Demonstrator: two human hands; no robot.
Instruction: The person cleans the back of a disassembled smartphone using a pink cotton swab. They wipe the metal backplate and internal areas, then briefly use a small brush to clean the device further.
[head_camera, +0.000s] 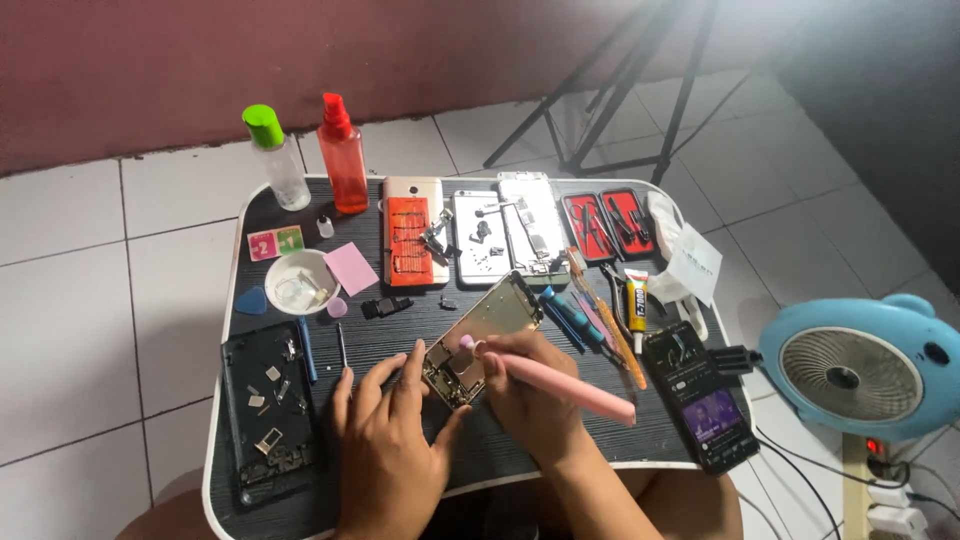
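On the dark table (560, 440), near its front edge | opened phone frame (482, 338) lies tilted | left hand (385, 425) fingers spread, steadying its lower end | right hand (525, 385) closed around pink tool (560, 385), tip on the frame.

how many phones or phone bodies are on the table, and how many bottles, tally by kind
Opened phone bodies: 5 (one under the hands, black one at left, three in the back row)
Working phone with lit screen: 1
Spray bottles: 2 (green cap, red)
Total: 8
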